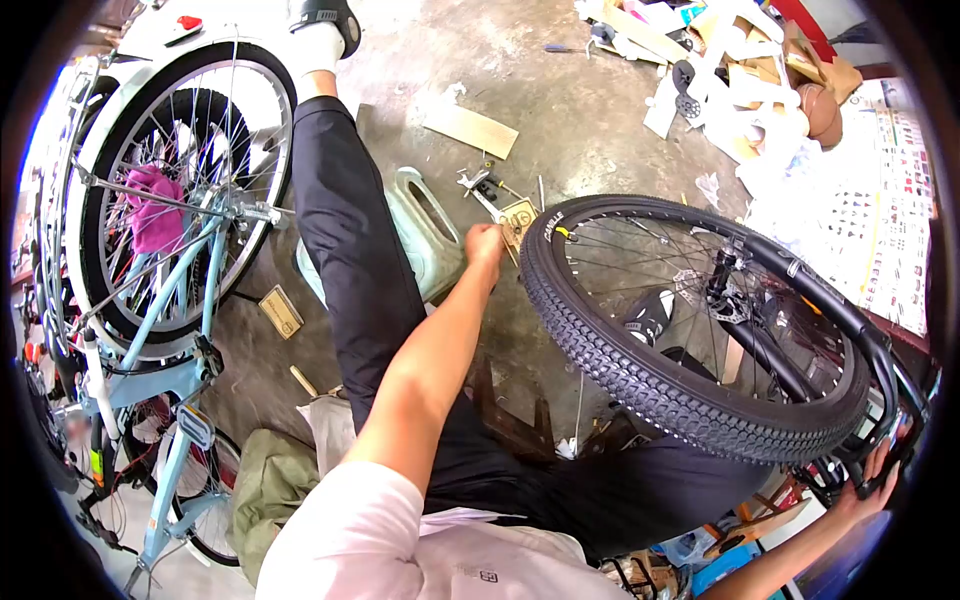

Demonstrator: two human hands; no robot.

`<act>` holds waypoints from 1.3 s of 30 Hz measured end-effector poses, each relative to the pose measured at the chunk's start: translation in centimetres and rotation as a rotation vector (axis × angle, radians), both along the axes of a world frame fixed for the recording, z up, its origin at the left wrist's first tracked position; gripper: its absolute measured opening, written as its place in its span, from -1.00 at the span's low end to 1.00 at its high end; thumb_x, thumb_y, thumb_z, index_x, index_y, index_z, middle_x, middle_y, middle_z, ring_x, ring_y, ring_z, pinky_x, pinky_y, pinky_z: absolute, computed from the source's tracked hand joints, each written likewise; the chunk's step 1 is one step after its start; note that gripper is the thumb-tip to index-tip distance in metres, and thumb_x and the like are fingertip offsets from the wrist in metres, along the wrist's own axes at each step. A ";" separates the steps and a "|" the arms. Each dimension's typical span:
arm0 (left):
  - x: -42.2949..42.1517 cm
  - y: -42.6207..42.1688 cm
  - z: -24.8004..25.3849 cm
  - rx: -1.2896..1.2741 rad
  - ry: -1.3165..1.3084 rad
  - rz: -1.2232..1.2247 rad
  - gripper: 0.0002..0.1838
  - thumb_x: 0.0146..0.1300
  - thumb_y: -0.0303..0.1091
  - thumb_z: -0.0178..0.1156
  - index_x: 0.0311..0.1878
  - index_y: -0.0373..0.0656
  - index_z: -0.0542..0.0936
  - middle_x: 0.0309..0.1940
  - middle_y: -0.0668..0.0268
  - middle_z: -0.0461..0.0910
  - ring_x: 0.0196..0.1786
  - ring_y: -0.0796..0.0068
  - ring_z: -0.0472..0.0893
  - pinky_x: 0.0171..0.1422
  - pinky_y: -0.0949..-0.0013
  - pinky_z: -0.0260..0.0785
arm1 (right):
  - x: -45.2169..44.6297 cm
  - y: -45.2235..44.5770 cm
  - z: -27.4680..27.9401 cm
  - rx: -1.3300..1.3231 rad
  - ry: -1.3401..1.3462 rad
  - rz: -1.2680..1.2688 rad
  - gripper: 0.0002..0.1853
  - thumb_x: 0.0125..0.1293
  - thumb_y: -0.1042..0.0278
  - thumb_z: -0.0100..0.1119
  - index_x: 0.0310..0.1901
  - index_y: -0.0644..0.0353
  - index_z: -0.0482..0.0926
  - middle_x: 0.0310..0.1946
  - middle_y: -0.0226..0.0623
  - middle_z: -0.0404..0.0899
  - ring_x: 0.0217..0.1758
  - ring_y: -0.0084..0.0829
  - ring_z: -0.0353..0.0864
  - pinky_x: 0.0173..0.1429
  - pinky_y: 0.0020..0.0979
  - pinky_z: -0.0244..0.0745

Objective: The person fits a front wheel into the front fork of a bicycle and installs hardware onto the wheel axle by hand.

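My left hand (485, 245) is closed beside the left edge of a black bicycle wheel (600, 345); what its fingers hold is hidden. Just beyond it lie a small printed card (518, 220) and some hand tools (484, 185) on the floor. The knobby-tyred wheel, with spokes and a disc rotor (690, 288), is tilted over my right leg and joined to a black bicycle frame (840, 310). At the far right, my right hand (878, 478) is closed round a dark part of that frame.
An upturned light-blue bicycle (160, 385) stands at the left, a pink cloth (155, 210) in its wheel. A pale green plastic container (425, 240) is beside my left leg. Cardboard scraps (750, 90) are heaped at the upper right. Another printed card (281, 312) lies on the floor.
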State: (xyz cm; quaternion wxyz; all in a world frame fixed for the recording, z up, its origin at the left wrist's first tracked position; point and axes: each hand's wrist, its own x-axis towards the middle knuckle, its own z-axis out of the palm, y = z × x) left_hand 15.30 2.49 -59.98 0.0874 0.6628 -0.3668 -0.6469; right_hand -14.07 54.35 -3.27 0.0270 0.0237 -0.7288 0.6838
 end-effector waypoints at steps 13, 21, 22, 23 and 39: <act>1.6 -0.1 5.4 0.119 0.296 0.277 -0.71 0.17 -0.70 0.01 -0.12 -0.25 0.62 -0.34 0.18 0.68 -0.36 0.36 0.62 -0.19 0.31 0.49 | 0.2 -5.9 -0.7 -0.128 -0.067 0.378 -0.35 0.42 0.25 0.03 0.42 0.48 0.16 -0.40 -0.43 0.22 -0.41 -0.64 0.19 -0.29 -0.61 0.12; -4.1 -7.4 18.2 -0.231 0.635 0.181 -0.82 0.26 -0.67 0.15 -0.10 -0.29 0.60 -0.16 0.15 0.70 -0.12 0.42 0.67 0.00 0.46 0.50 | 3.1 -10.5 -0.9 -0.164 -0.093 0.502 -0.47 0.37 0.30 0.09 0.28 0.46 0.34 -0.57 -0.45 0.21 -0.57 -0.63 0.15 -0.45 -0.61 0.10; -5.3 -7.7 19.5 -0.203 0.571 -0.017 -0.78 0.28 -0.65 0.15 -0.01 -0.37 0.57 -0.04 0.10 0.66 0.04 0.29 0.68 0.10 0.33 0.56 | 3.3 -10.8 -0.9 -0.160 -0.083 0.475 -0.49 0.37 0.30 0.10 0.25 0.45 0.37 -0.58 -0.45 0.21 -0.58 -0.62 0.15 -0.45 -0.62 0.11; -7.0 -7.2 21.0 -0.171 0.628 -0.111 -0.75 0.26 -0.65 0.17 0.01 -0.37 0.58 -0.05 0.12 0.66 0.02 0.30 0.68 0.10 0.33 0.55 | 3.2 -10.6 -0.8 -0.159 -0.079 0.475 -0.49 0.37 0.30 0.10 0.25 0.45 0.37 -0.58 -0.45 0.21 -0.58 -0.62 0.15 -0.45 -0.62 0.11; -25.5 8.7 23.0 0.111 0.637 -0.618 -0.82 0.16 -0.73 0.17 -0.31 -0.22 0.64 -0.25 0.25 0.70 -0.16 0.47 0.63 0.05 0.44 0.45 | 4.4 -10.8 -1.0 -0.127 -0.083 0.471 -0.43 0.26 0.22 0.18 0.21 0.40 0.33 -0.64 -0.43 0.24 -0.65 -0.61 0.20 -0.48 -0.59 0.22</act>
